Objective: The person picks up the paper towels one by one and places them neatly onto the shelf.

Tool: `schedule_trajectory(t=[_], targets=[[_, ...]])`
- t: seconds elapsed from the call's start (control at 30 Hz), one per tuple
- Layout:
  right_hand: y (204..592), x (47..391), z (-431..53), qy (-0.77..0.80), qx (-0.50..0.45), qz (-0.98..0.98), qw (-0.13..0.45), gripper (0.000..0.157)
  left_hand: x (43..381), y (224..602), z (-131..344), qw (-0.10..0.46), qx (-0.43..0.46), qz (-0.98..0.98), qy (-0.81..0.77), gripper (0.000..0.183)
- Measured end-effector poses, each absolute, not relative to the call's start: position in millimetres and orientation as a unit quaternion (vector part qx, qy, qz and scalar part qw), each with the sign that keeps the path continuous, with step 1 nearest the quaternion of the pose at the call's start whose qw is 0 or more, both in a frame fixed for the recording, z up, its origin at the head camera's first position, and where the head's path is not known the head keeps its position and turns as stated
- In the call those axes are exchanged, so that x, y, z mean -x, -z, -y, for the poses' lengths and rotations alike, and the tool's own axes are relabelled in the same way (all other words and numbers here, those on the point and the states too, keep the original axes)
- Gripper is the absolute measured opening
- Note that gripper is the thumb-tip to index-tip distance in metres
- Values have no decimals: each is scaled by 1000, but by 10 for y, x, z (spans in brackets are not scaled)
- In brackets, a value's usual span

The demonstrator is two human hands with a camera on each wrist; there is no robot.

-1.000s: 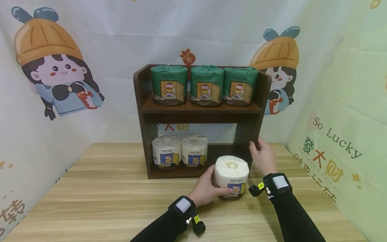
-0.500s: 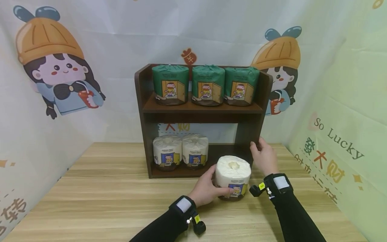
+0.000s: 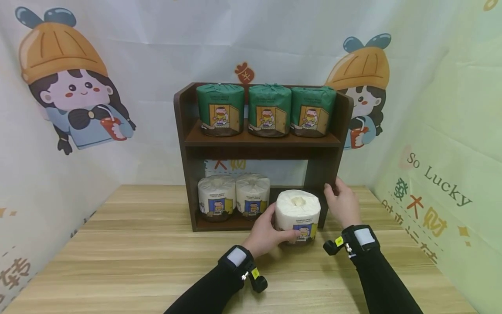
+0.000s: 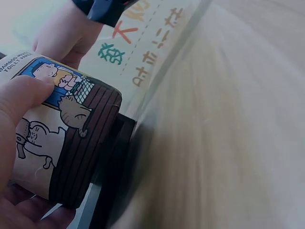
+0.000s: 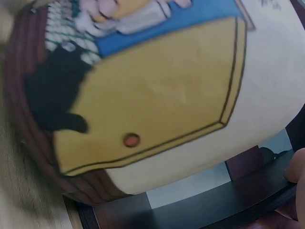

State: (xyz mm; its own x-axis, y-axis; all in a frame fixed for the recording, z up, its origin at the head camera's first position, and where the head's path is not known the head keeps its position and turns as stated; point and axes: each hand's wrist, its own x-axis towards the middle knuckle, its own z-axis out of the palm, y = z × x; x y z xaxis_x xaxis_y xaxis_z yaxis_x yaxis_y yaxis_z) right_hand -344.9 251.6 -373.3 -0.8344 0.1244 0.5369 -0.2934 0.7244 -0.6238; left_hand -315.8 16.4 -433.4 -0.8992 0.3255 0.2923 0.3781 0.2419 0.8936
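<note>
In the head view my left hand (image 3: 266, 232) grips a white-wrapped toilet paper roll (image 3: 298, 213). The thumb lies across its printed front, and in the left wrist view fingers (image 4: 28, 212) curl round its other side. The roll is upright, just in front of the lower right part of a dark brown two-tier shelf (image 3: 262, 141); its base looks raised off the table. My right hand (image 3: 343, 203) holds the front edge of the shelf's right side panel. In the right wrist view the roll's printed side fills most of the picture, with a fingertip on the panel.
Two white-wrapped rolls (image 3: 217, 198) stand side by side at the lower tier's left. Three green-wrapped rolls (image 3: 269, 111) line the upper tier. The shelf stands on a wood-grain table (image 3: 137, 248), with a printed cloth backdrop (image 3: 157, 65) behind and at the sides.
My left hand has raised the toilet paper roll and shifted it slightly left, toward the shelf. The right hand has stayed on the side panel.
</note>
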Motion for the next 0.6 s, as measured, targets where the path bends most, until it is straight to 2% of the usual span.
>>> schedule_trajectory(t=[0.27, 0.47, 0.6], targets=[[3757, 3461, -2513, -368, -46, 884, 285, 27, 3275, 4380, -196, 38, 212, 795, 568, 92], [3764, 3477, -2518, -368, -50, 883, 288, 27, 3275, 4439, -221, 34, 178, 796, 577, 102], [3753, 3482, -2538, -365, -51, 883, 291, 28, 3269, 4435, -256, 50, 158, 801, 575, 102]])
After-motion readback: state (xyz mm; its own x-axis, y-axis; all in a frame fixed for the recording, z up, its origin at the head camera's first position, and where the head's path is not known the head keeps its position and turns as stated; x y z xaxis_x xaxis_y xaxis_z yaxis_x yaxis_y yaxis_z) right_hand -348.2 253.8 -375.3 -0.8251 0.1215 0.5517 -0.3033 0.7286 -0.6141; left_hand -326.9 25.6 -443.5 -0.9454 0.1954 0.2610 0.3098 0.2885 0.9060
